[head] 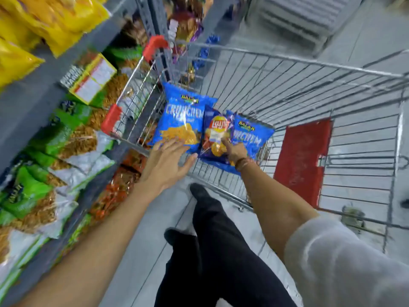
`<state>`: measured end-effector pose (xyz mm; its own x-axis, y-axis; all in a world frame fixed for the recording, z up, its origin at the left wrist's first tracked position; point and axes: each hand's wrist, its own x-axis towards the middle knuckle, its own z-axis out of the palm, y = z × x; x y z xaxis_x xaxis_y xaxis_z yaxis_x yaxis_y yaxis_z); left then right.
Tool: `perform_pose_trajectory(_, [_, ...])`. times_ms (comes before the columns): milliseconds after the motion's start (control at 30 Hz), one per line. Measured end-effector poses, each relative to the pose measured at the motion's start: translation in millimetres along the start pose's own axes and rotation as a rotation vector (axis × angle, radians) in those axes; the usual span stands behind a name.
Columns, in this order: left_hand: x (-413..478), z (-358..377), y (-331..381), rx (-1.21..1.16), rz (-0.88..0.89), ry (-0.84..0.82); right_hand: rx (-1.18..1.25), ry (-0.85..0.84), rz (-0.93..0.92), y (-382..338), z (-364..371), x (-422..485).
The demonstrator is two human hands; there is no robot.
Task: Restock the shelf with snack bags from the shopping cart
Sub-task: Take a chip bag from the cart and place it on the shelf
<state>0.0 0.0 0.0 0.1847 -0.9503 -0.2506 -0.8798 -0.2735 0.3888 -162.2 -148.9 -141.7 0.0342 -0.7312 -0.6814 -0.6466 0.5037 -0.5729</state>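
Our left hand (164, 160) is spread flat and open, fingertips just touching the lower edge of the big blue chip bag (181, 120) lying ahead of it in the shopping cart (309, 69), gripping nothing. Our right hand (235, 151) pinches the small dark-blue chip bag (215, 134), thumb on its front. Just right of that hand lies another blue bag (250, 136). The shelf (33, 96) stands off to the left of our left hand.
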Motion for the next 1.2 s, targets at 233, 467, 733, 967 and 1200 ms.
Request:
perform_pose_trajectory(233, [4, 12, -8, 0.016, 0.067, 0.132, 0.207, -0.067, 0.110, 13, 11, 40])
perform_pose_trajectory(467, [3, 13, -7, 0.019, 0.052, 0.181, 0.231, -0.160, 0.171, 2, 26, 58])
perform_pose_trajectory(733, [1, 15, -8, 0.011, 0.042, 0.184, 0.253, -0.283, 0.252, -6, 22, 55])
perform_pose_trajectory(967, [-2, 11, -10, -0.018, 0.058, 0.166, 0.491, -0.280, 0.060, -31, -13, 5])
perform_pose_trajectory(1200, [-13, -68, -19, -0.076, 0.062, 0.493, 0.586, -0.321, -0.349, -131, -52, -87])
